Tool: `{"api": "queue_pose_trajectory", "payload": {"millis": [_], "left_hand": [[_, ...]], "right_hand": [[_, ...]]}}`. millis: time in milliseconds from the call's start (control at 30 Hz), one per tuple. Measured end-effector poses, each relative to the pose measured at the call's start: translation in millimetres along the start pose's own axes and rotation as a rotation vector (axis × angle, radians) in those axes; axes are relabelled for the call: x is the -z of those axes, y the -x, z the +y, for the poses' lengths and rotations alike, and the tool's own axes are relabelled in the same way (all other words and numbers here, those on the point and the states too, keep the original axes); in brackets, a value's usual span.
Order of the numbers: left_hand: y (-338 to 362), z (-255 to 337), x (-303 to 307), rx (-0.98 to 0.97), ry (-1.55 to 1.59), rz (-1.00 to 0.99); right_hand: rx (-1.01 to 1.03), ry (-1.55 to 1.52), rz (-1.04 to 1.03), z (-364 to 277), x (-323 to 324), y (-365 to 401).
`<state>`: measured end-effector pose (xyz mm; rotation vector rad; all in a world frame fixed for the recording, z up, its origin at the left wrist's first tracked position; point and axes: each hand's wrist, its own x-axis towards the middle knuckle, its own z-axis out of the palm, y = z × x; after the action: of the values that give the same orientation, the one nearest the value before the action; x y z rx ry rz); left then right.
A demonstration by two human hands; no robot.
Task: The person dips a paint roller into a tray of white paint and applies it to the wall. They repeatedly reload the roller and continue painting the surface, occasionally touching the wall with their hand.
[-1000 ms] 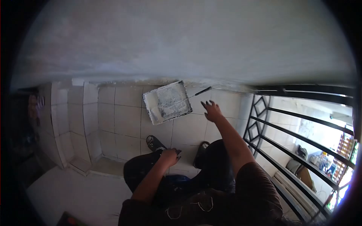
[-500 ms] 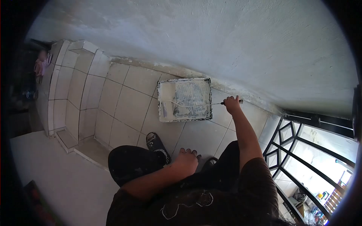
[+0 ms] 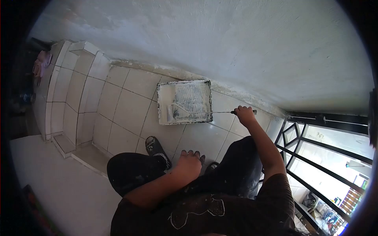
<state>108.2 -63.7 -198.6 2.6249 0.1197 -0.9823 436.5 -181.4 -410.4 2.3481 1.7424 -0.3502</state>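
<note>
One rectangular paint tray with dark, paint-crusted edges [image 3: 160, 115], one long-handled paint roller [image 3: 170, 113], two bare hands. Right hand [image 3: 245, 115] grips the roller's black handle, fingers wrapped round. Left hand [image 3: 190, 164] loosely curled; palm hidden, contents cannot be told. Second black sandal [image 3: 212, 167] mostly hidden by a leg; first [image 3: 156, 150] plainer. Roller head lies in tray, ahead of left hand, left of right hand.

1. Beyond the tray [image 3: 185, 124], the wall [image 3: 220, 39] blocks my reach.
2. Left of the tray, I could pass low over the floor tiles [image 3: 132, 104] as far as the steps [image 3: 80, 78].
3. Right of it, the roller [image 3: 214, 113] bars a low crossing; farther out stands the railing [image 3: 323, 149].
4. On its near side, my legs [image 3: 136, 169] narrow the way.
</note>
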Motion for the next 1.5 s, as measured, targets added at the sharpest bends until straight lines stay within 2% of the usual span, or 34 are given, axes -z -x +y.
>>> {"api": "queue_pose_trajectory", "payload": {"millis": [133,200,400,433,533,633,733,833,967,1033,1133,1233,1367,1433,1500], "left_hand": [[17.5,3.3,11.2,-0.025,0.070,0.045],[33.1,3.9,18.7,0.025,0.068,0.039],[57.7,-0.2,39.7,-0.060,-0.014,0.023],[59.9,-3.6,40.1,-0.070,-0.008,0.018],[59.5,-16.5,23.4,-0.013,0.017,0.096],[61.1,-23.0,15.3,0.126,-0.001,0.020],[60.3,-24.7,24.0,0.096,0.009,-0.021],[59.0,-27.0,24.1,0.027,-0.014,0.097],[66.0,-12.5,54.7,0.117,0.022,0.008],[65.3,-14.3,50.7,0.106,0.036,-0.016],[59.7,-25.1,27.9,0.037,-0.007,0.052],[60.9,-26.4,24.4,0.081,-0.029,-0.031],[67.1,-30.3,13.4,0.027,0.016,0.144],[68.9,-31.1,13.7,-0.022,0.066,0.211],[69.5,-29.3,18.7,-0.009,0.046,0.171]], "right_hand": [[-0.016,-0.071,-0.041,-9.7,14.0,12.6],[-0.036,-0.138,-0.058,-11.7,22.2,21.6],[-0.146,-0.175,-0.098,-13.8,84.7,79.6],[-0.160,-0.208,-0.172,-16.4,98.1,92.0],[-0.210,-0.276,-0.173,-34.0,114.2,132.0],[-0.272,-0.319,-0.243,-48.1,136.2,163.6],[-0.322,-0.315,-0.323,-56.7,172.3,187.0],[-0.352,-0.332,-0.340,-61.2,184.1,212.7],[-0.481,-0.468,-0.290,-79.2,186.3,243.0],[-0.547,-0.527,-0.236,-91.0,181.9,256.8],[-0.575,-0.670,-0.180,-106.1,184.2,272.2],[-0.589,-0.813,-0.195,-120.8,184.6,275.5],[-0.469,-1.053,-0.427,-135.2,176.6,272.4],[-0.480,-1.229,-0.564,-142.5,218.8,260.8],[-0.468,-1.237,-0.574,-146.8,221.1,253.5]]}}
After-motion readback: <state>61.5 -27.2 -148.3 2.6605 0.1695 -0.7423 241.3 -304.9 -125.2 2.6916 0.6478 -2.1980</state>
